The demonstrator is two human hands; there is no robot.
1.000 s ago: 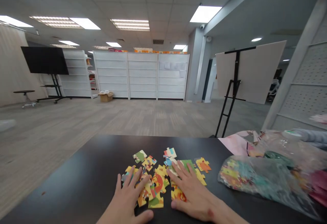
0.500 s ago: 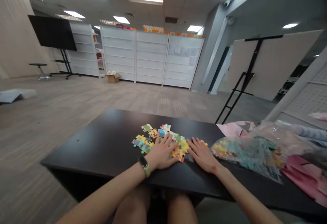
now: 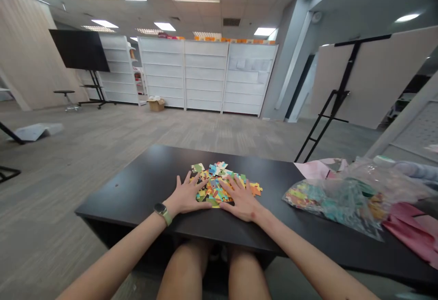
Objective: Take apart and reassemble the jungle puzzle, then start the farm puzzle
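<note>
— Checking the head camera feed: what are the hands doing?

— The left hand (image 3: 186, 196) and the right hand (image 3: 241, 200) are lying open, palms down and fingers spread, pressing against either side of a heap of bright cardboard jigsaw pieces (image 3: 214, 189). The heap is sitting on a matte black tabletop (image 3: 119, 195). Neither hand is gripping anything.

— Which step are you calling it?

— I'm judging it the gathering step, with no joined pieces showing. The next move seems to call for spreading and sorting them.

— Any writing?

— I'm reading none: the dark-faced wristwatch with a pale strap (image 3: 163, 213) shows nothing legible, nor does the clear plastic bag of colourful pieces (image 3: 328, 202) to the right. Far off, white panelled shelving units (image 3: 205, 74) are standing behind a small cardboard box (image 3: 156, 105).
</note>
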